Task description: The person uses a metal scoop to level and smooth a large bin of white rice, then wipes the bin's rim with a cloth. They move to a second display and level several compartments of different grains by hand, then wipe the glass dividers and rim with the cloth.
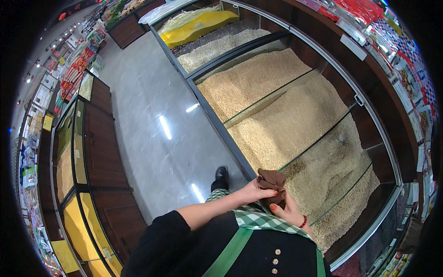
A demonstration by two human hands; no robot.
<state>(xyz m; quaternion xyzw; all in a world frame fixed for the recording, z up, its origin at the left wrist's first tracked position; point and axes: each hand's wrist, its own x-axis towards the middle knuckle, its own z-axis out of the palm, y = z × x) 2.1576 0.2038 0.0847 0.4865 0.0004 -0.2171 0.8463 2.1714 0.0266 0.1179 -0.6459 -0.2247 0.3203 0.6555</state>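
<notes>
A bunched brown cloth (272, 178) is held in front of my waist by both hands. My left hand (255, 192) grips it from the left, with the thumb laid across a fold. Lower on the right, my right hand (291, 212) pinches the cloth's lower part; a dark red beaded bracelet (304, 221) is on that wrist. Most of the fingers are hidden behind the cloth. Just beyond my hands is the dark front rail (216, 121) of a grain bin. Pale grain (283, 121) fills its compartments, split by glass dividers (316, 137).
A silver rail (375, 114) runs along the bin's back, below shelves of packaged goods (403, 52). Across the grey floor (148, 86) stands another dark wooden bin (104, 138). A yellow sheet (197, 29) and plastic lie in the far compartment. My shoe (222, 173) is beside the bin.
</notes>
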